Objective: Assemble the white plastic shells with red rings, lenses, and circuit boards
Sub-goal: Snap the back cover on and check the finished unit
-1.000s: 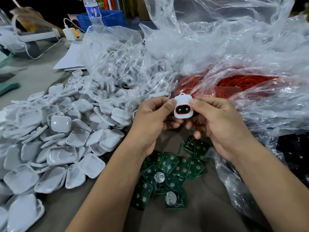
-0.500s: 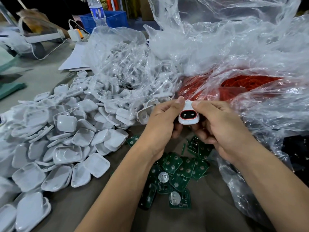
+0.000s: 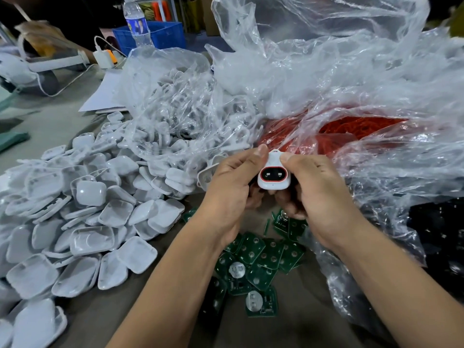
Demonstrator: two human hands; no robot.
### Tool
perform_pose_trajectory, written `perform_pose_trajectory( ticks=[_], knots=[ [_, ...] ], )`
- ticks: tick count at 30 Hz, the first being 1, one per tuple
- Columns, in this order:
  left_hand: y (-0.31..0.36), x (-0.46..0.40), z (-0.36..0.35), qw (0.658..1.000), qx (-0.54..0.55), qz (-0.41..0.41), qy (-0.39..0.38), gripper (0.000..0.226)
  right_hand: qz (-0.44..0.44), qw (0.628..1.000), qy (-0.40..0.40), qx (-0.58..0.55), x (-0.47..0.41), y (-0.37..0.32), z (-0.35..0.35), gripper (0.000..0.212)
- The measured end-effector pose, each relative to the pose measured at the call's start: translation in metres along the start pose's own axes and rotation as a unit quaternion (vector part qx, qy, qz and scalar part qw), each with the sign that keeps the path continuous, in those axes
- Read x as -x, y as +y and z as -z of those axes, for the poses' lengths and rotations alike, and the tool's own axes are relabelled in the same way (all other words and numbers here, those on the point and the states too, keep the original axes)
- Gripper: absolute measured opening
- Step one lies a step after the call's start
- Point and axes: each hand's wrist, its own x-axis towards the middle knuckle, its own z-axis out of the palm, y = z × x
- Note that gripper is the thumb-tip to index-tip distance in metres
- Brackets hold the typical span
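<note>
Circuit boards (image 3: 253, 262), green, loose heap, lower centre of the frame, directly under my wrists; nearest stock.

Left hand (image 3: 231, 187) and right hand (image 3: 313, 192), centre of the frame, level with each other, each equally close to the work. Both pinch one white shell (image 3: 273, 175): thumbs on its top corners, the other fingers curled behind it and hidden.

Shell, held between the hands above the boards, face toward me. Red ring (image 3: 273, 175) and dark lens already seated; long axis of that window runs left to right. Loop at its top edge points toward the upper frame. By my judgement the board goes in from the hidden back.

Empty shells (image 3: 90, 222), white pile, left side, open room for the left hand.

Bag of red rings (image 3: 351, 131), just beyond my thumbs, upper right; plastic crowds the right hand.
</note>
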Motion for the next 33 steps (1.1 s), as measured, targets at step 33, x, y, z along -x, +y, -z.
perform_pose_trajectory(
  ticks=[33],
  knots=[
    [-0.009, -0.084, -0.006, 0.964, -0.188, -0.087, 0.168, 0.05, -0.14, 0.953, 0.147, -0.224, -0.272, -0.098, 0.081, 0.023]
  ],
)
